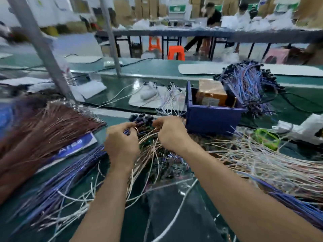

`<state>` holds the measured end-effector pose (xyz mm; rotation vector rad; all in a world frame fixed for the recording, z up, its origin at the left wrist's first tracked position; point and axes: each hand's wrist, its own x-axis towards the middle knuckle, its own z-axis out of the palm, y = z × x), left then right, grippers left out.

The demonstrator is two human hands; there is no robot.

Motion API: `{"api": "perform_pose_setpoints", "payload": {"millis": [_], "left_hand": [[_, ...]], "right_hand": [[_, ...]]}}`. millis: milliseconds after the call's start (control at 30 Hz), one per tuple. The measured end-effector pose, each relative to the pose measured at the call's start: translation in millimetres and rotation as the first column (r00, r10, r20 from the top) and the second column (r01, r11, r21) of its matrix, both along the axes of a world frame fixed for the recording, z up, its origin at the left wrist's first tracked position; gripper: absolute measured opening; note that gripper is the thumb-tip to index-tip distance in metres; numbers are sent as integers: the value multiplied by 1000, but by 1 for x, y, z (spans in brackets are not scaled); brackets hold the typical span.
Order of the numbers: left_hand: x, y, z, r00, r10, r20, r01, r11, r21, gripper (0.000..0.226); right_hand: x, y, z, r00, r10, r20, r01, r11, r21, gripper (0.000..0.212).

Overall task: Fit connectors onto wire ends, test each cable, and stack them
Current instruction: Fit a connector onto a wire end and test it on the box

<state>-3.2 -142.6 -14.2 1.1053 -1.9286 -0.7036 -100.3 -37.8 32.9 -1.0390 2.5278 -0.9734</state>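
Nearest, on the dark green surface (134, 217), loose white wires (76, 198) strewn about, with a clear plastic bag (174, 194) among them. Just ahead, left grip (122, 145) clenched, fingertips pinching thin pale wires (148, 137); right grip (170, 135) close beside it, curled round a bunch of the same wires, exact hold blurred. To the left, a long sheaf of blue wires (61, 180) and, beyond it, a thick sheaf of brown wires (43, 130) lying partly over a blue-and-white printed card (76, 144). To the right, a wide tangle of whitish wires (262, 163). Just past the fingers, a heap of small black connectors (141, 118). Further on, a blue plastic box (209, 119) holding an orange-brown carton (211, 95), with a bundle of blue cables with black ends (248, 84) at its right rim. Far back, orange plastic stools (176, 52) and two people (212, 14), blurred.
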Motion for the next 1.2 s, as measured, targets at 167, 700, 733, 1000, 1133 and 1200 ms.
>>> {"api": "perform_pose_setpoints", "payload": {"millis": [167, 700, 733, 1000, 1133, 1200], "left_hand": [[-5, -6, -11, 990, -73, 120, 71, 997, 13, 36], [-3, -13, -12, 986, -106, 132, 83, 982, 172, 61], [-4, -13, -13, 986, -101, 134, 79, 984, 160, 59], [-3, -16, -17, 981, -123, 151, 99, 982, 159, 53], [-3, -15, -16, 989, -98, 108, 83, 987, 140, 37], [-4, -14, -16, 992, -91, 91, 78, 988, 132, 28]], "right_hand": [[-17, -32, -11, 995, -2, -95, 9, 998, 68, 46], [-27, -78, -8, 911, 324, -254, -186, 875, 446, 26], [-28, -74, -7, 921, 309, -236, -191, 888, 418, 30], [-18, -62, -6, 915, 311, -256, -197, 901, 387, 9], [-14, -54, -13, 960, 177, -217, -129, 967, 218, 35], [-13, -52, -15, 952, 175, -250, -121, 969, 216, 36]]}}
